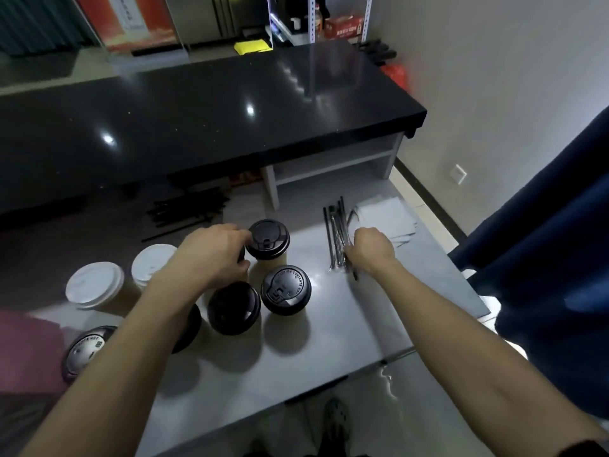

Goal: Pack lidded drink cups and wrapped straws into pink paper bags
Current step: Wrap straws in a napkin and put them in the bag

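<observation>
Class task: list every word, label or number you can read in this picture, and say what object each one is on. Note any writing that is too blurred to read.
"CAUTION CONTENTS HOT": raised letters round the black lid of the front right cup.
Raised letters on the black lid at the left edge: too blurred to read.
White writing on the red box on the far shelf: too small to read.
Writing on the orange poster: too blurred to read.

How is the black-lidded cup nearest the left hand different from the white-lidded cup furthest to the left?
The black-lidded cup stands at the far end of the cluster, right beside the left hand; the white-lidded cup stands apart at the table's left side, untouched. The first lid is black with a raised sip tab on top; the other is white and looks plain. Both stand upright, lids on, with pale tan bodies.
</observation>
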The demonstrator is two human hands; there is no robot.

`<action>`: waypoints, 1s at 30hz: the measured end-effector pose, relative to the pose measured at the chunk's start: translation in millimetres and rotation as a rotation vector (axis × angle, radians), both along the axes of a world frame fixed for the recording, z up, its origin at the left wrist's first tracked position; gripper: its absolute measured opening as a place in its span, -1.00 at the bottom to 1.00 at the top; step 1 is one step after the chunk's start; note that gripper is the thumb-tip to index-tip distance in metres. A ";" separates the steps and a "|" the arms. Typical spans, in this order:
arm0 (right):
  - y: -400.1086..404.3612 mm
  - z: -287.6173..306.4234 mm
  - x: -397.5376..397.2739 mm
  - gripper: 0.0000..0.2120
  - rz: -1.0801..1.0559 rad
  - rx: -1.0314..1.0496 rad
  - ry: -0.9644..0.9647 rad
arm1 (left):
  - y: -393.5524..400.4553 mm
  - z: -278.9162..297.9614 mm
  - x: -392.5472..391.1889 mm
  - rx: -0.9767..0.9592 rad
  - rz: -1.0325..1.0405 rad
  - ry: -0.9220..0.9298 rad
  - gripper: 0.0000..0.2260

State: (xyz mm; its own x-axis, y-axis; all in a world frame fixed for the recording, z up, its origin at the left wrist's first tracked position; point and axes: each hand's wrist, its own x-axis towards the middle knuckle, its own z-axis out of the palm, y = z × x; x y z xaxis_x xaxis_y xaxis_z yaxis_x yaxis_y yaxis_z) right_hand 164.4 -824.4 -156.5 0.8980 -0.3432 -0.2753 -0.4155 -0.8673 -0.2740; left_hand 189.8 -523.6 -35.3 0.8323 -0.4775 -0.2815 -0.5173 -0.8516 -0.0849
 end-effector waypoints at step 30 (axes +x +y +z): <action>-13.9 -37.9 9.6 -0.92 0.003 0.043 -0.118 | -87.5 -66.2 45.8 -1.102 0.580 0.383 -0.77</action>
